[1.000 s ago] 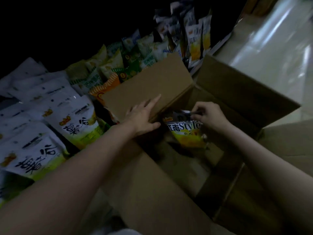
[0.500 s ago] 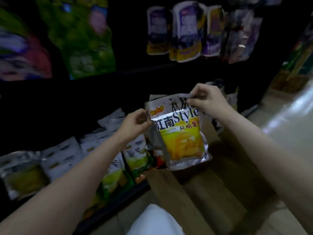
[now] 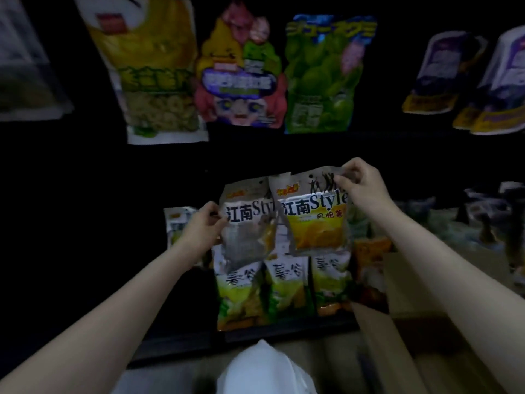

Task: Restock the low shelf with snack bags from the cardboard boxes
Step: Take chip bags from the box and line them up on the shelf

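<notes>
Head view: left hand (image 3: pixel 203 228) and right hand (image 3: pixel 360 186) each pinch a silver-and-yellow foil snack bag (image 3: pixel 315 217) reading "江南Style" above the low shelf's front edge (image 3: pixel 255 334).

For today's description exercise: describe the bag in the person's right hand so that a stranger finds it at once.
Find the low shelf under the hanging packets. Above its green bags, two "Style" bags are held; the right hand pinches the yellow-fronted bag, overlapping its greyer twin.
</notes>
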`<state>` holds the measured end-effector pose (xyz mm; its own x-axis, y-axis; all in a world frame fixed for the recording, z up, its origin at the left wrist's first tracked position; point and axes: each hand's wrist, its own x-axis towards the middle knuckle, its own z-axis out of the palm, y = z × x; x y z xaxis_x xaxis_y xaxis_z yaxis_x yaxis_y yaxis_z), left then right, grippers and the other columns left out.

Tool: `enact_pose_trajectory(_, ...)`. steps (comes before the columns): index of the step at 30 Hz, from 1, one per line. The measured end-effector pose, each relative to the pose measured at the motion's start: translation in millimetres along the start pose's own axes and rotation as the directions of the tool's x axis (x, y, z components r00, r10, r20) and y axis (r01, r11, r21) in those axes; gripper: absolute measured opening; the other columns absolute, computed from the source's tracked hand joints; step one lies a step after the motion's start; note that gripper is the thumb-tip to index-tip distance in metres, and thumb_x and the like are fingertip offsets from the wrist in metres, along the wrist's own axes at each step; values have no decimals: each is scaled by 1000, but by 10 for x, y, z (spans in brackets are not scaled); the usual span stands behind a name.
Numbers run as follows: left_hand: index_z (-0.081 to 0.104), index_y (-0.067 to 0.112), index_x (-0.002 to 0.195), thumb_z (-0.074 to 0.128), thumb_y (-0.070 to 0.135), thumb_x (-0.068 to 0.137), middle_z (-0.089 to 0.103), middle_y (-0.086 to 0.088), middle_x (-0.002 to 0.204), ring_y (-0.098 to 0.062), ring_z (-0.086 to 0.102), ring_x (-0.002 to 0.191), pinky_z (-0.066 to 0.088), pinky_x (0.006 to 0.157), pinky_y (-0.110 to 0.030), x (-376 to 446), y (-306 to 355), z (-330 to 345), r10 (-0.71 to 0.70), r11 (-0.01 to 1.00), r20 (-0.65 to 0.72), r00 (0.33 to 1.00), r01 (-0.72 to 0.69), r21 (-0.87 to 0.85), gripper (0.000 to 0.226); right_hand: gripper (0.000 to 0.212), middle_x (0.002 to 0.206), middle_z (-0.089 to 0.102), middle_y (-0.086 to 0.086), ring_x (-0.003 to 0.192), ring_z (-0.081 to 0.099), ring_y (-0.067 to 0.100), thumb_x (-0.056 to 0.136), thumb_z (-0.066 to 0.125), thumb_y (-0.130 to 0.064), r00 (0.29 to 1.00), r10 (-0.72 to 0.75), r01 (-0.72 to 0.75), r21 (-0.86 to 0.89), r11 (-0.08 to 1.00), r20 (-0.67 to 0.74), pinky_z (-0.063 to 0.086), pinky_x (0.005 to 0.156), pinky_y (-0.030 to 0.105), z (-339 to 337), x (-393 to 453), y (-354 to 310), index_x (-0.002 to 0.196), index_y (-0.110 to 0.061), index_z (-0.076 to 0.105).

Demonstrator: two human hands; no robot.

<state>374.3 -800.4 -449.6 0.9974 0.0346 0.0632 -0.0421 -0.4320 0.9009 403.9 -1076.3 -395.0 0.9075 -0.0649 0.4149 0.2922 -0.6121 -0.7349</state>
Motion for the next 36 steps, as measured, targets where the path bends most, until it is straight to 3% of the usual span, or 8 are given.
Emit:
enact_pose_trajectory(4, 46, 9, 95, 47, 9, 96, 62, -23, 102, -38, 61, 95, 52, 81, -56, -105, -456, -544, -92, 992, -155, 984, 104, 73, 2, 7, 81, 51, -7, 88, 53, 17, 93, 54, -9, 985, -104, 105, -1, 994, 141, 41, 76, 28, 585, -5, -122, 89, -13, 50)
enact_pose_trajectory(9, 49, 12, 93, 48, 15, 96, 61, -16, 98, -34, 61, 93, 52, 83, -54, -230, -987, -1072, -216, 966, -307, 927, 248, 69, 5, 8, 77, 46, -15, 76, 49, 10, 94, 53, -11, 937, -224, 249, -61, 967, 269, 36, 61, 6, 1371, -120, -164, 91, -17, 49)
enact_pose_trajectory(12, 49, 10, 97, 46, 17, 97, 61, -18, 98, -36, 60, 90, 53, 81, -52, -259, -1338, -1217, -312, 931, -401, 861, 362, 54, 8, 4, 71, 52, -2, 60, 47, 14, 97, 48, -14, 894, -257, 322, -129, 938, 367, 33, 52, 15, 1790, -212, -163, 97, -15, 51)
enact_pose_trajectory(16, 48, 2, 115, 41, 16, 99, 58, -23, 104, -38, 57, 92, 43, 68, -38, -213, -1797, -1257, -373, 873, -505, 778, 479, 93, 23, 30, 74, 58, 14, 61, 55, 30, 101, 40, -20, 814, -232, 418, -262, 870, 532, 32, 47, 32, 2478, -351, -65, 129, -12, 45)
enact_pose_trajectory(21, 47, 4, 114, 41, 21, 99, 57, -20, 106, -32, 55, 92, 44, 74, -38, -69, -2288, -1286, -478, 839, -514, 713, 544, -26, 23, 25, 70, 52, 9, 65, 57, 32, 100, 40, -15, 789, -90, 270, -210, 940, 608, 45, 52, 34, 3279, -445, 118, 123, -10, 45)
enact_pose_trajectory(30, 43, 6, 104, 39, 19, 100, 51, -9, 89, -26, 52, 80, 33, 56, -30, 142, -2836, -1339, -365, 884, -525, 769, 463, 62, 14, 24, 89, 53, 22, 70, 54, 38, 101, 34, -10, 849, 104, -54, -111, 992, 517, 49, 77, 60, 4120, 58, 396, 121, -9, 47)
enact_pose_trajectory(33, 39, 10, 97, 40, 19, 100, 48, 2, 78, -11, 46, 65, 32, 45, -17, 158, -2900, -1298, -319, 910, -513, 797, 409, 70, 10, 12, 71, 36, 8, 58, 33, 17, 101, 32, -7, 872, 133, -97, -101, 990, 472, 44, 65, 31, 4228, 252, 444, 97, -13, 42)
enact_pose_trajectory(36, 40, 9, 97, 41, 19, 100, 49, 6, 75, -3, 47, 64, 37, 47, -14, 170, -2928, -1241, -260, 935, -432, 863, 338, 111, 10, 17, 87, 46, 3, 56, 33, 17, 101, 35, -8, 893, 187, -167, -85, 982, 410, 25, 44, 17, 4248, 365, 439, 116, -10, 43)
